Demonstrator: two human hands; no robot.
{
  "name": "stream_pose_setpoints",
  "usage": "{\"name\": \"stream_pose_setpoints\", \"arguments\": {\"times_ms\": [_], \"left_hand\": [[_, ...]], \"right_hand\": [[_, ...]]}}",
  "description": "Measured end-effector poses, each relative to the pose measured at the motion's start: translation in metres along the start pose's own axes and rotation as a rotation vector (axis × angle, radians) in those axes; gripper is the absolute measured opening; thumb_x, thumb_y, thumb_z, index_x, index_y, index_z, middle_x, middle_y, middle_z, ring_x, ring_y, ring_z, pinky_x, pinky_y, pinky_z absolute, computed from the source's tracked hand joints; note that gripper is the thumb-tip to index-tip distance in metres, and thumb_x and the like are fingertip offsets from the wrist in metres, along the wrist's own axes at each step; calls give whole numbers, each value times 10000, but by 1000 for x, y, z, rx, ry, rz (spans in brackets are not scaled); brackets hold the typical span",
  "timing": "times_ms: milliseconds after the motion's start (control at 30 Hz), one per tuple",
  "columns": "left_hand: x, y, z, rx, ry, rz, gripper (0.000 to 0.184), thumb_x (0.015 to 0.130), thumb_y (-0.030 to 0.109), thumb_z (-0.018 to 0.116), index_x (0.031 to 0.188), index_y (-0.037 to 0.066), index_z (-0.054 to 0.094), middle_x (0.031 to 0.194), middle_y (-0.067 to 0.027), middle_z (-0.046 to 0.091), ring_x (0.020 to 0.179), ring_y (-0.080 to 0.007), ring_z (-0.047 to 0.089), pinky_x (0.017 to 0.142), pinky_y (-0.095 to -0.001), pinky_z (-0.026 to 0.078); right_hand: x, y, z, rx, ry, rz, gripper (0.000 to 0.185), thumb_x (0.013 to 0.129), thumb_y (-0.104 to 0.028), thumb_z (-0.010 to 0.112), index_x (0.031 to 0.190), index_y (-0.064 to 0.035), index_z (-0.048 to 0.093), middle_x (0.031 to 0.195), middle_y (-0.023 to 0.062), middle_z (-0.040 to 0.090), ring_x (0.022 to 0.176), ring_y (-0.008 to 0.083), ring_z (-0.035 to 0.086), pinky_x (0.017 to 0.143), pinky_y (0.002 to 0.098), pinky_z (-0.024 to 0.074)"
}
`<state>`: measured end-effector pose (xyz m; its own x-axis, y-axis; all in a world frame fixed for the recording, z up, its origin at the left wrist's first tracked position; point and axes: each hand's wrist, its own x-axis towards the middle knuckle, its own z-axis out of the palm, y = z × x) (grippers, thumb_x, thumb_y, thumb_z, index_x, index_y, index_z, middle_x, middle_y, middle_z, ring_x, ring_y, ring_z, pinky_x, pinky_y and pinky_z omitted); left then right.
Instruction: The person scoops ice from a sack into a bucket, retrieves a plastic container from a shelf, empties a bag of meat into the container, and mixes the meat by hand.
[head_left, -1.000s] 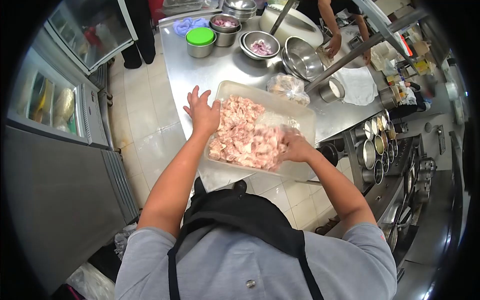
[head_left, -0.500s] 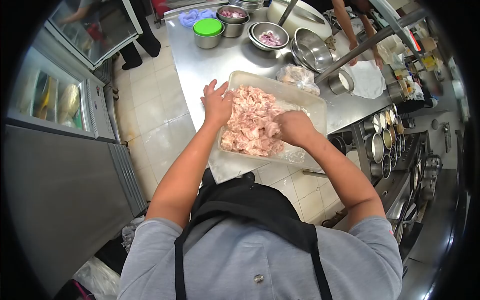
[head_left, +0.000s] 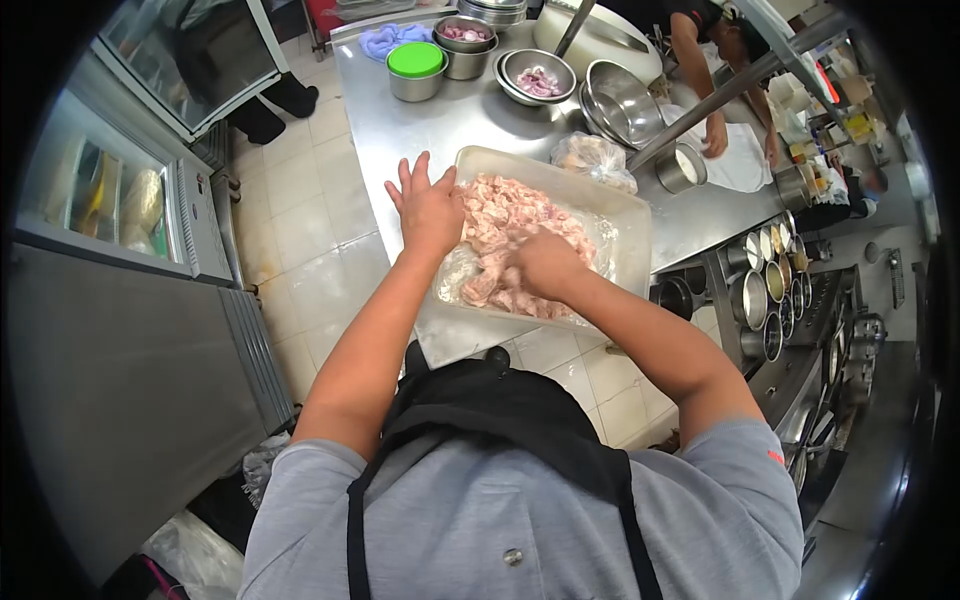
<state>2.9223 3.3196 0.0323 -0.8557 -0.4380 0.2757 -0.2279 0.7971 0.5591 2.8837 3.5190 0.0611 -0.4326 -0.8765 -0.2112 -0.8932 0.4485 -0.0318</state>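
Note:
A translucent plastic tub (head_left: 628,232) stands tilted to my view on the steel table, holding a heap of cut raw chicken pieces (head_left: 510,205). At its left rim rests my left hand (head_left: 432,213), fingers spread and stretched out, the thumb side against the tub. My right hand (head_left: 545,265) is down in the chicken, slightly blurred, its fingers curled into the pieces and their tips hidden. Wet, bare patches of tub bottom show to the left and right of the heap.
The steel table (head_left: 370,130) carries a green-lidded pot (head_left: 416,62), bowls of cut onion (head_left: 538,82), an empty steel bowl (head_left: 625,103) and a bagged food item (head_left: 595,158). A slanting metal post (head_left: 690,120) crosses at right. Another person's hands (head_left: 715,135) touch a white cloth.
My right hand has moved left and slightly down through the chicken, shifting pieces away from the tub's lower left corner. My left hand stays at the rim, fingers more spread.

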Motion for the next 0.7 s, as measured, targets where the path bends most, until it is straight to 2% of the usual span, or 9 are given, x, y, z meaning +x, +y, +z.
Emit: {"name": "stream_pose_setpoints", "arguments": {"times_ms": [200,267,300,333,400,467,567,633,700], "left_hand": [[1,3,2,-75,-42,-80,377,886,206,536,1246,116,606,1449,-174,326,1384,-396,197,1131,-576,97],[1,3,2,-168,-67,-128,384,892,211,530,1259,115,595,1453,-175,324,1383,-394,202,1130,-572,113],[1,2,3,-169,-63,-124,384,892,211,530,1259,115,595,1453,-175,324,1383,-394,202,1130,-572,113],[1,2,4,-173,-65,-122,384,894,212,529,1259,114,595,1456,-174,322,1385,-392,202,1130,-572,111],[2,0,5,-171,-68,-112,383,895,214,528,1259,114,595,1458,-173,321,1386,-390,202,1130,-571,110],[2,0,5,-194,-86,-130,382,895,213,531,1258,113,594,1459,-174,321,1387,-396,197,1123,-591,99],[4,1,4,-152,-78,-130,382,893,215,536,1257,114,594,1462,-170,317,1391,-402,182,1112,-619,77],[3,2,4,-133,-75,-132,381,892,217,539,1255,118,595,1465,-167,313,1393,-402,175,1109,-626,69],[4,2,4,-122,-55,-125,379,890,218,543,1253,122,597,1467,-164,310,1395,-403,169,1106,-632,60]], "right_hand": [[-29,55,-12,83,53,297,353,731,-298,665,1046,-140,677,934,117,673,926,310,627,826,405,502],[-29,37,-60,135,-208,524,563,709,-312,701,1201,-67,578,1075,163,647,1023,305,605,872,398,488],[-27,41,-56,190,-217,452,776,683,-415,737,1320,-54,481,1172,217,600,1100,336,568,940,408,453],[-20,47,-49,190,-210,455,776,683,-415,737,1320,-54,481,1172,217,600,1100,336,568,940,408,453],[6,61,-30,197,-53,45,881,670,-453,741,1368,-20,424,1255,239,550,1190,352,512,1004,402,407],[55,63,-15,321,-36,177,1003,601,-528,784,1387,-39,399,1319,237,510,1279,368,436,1083,407,337],[100,32,-4,384,-103,242,955,604,-495,780,1371,-50,427,1283,214,550,1280,363,435,1079,418,341],[97,2,-13,335,-354,103,830,640,-451,753,1333,-81,484,1229,191,592,1238,371,473,1041,427,389],[70,-18,-9,236,-373,46,765,651,-416,752,1303,-93,516,1189,181,613,1195,354,511,1008,422,418]]}}
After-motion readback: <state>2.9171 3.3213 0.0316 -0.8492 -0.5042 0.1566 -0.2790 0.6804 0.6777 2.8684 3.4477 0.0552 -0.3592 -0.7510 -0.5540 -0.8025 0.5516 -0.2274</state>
